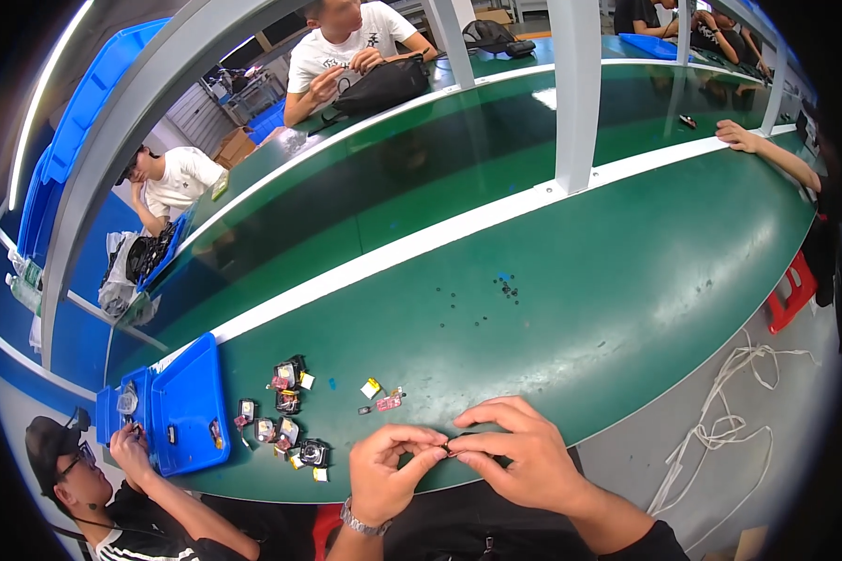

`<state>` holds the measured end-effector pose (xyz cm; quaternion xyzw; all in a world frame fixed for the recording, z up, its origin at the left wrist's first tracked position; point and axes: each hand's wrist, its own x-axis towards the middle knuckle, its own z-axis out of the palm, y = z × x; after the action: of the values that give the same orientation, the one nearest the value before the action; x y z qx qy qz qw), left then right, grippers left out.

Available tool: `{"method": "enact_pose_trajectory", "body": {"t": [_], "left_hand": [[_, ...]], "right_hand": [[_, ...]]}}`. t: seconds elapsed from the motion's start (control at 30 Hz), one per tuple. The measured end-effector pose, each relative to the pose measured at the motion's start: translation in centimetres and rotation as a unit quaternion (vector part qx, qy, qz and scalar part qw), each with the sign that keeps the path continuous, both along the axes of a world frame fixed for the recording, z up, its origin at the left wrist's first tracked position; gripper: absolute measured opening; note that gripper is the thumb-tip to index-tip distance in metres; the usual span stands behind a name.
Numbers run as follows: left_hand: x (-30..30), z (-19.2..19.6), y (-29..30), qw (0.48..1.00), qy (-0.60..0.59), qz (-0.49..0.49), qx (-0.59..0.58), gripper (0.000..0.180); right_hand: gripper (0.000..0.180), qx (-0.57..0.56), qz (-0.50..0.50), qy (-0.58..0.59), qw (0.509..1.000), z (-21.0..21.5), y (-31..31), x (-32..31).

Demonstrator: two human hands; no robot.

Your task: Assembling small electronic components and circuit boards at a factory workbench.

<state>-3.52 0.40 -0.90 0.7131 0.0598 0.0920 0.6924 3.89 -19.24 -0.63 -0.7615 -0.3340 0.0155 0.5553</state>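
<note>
Close to the table's near edge, my left hand (389, 475) and my right hand (526, 460) meet fingertip to fingertip. Both are closed in a pinch on a small dark part (448, 450), too tiny to name and mostly covered by the fingers. Just beyond my left hand lie a small red circuit board (389, 401), a yellow-and-white block (371, 387) and a little black piece (364, 410). Left of these sits a loose group of small black camera-like units (315, 453), several with red boards and yellow-white blocks attached or beside them.
A blue tray (217, 397) stands at the left, where a co-worker's hand (131, 449) handles something small. Tiny black pieces (508, 290) are scattered mid-table on the green surface (608, 309). A grey post (578, 103) rises from the white divider. White cables (720, 425) lie on the floor.
</note>
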Motion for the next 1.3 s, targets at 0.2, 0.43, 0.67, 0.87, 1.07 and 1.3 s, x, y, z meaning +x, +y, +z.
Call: {"method": "enact_pose_trajectory", "body": {"t": [0.2,0.43,0.67,0.87,1.07,1.3], "left_hand": [[-0.1,0.4,-0.4,1.000,0.010,0.026,-0.008,0.022],[-0.3,0.4,-0.7,0.999,0.012,0.044,-0.010,0.024],[-0.3,0.3,-0.5,0.999,0.018,0.047,-0.005,0.027],[-0.1,0.2,-0.1,0.999,0.016,0.036,-0.009,0.028],[-0.1,0.1,0.2,1.000,0.007,0.019,-0.023,0.032],[-0.3,-0.2,0.4,0.999,0.003,0.014,-0.039,0.034]], "right_hand": [[0.018,-0.006,-0.007,-0.001,1.000,-0.2,0.1,-0.1],[0.017,-0.007,-0.010,-0.011,1.000,-0.2,0.1,-0.2],[0.013,-0.002,0.005,-0.021,1.000,-0.4,0.1,-0.2],[0.016,-0.024,0.010,-0.017,1.000,-0.1,0.0,-0.1],[0.016,-0.023,0.018,-0.013,0.999,-0.1,-0.2,0.0],[0.016,-0.016,0.008,-0.005,1.000,-0.1,-0.1,-0.2]]}}
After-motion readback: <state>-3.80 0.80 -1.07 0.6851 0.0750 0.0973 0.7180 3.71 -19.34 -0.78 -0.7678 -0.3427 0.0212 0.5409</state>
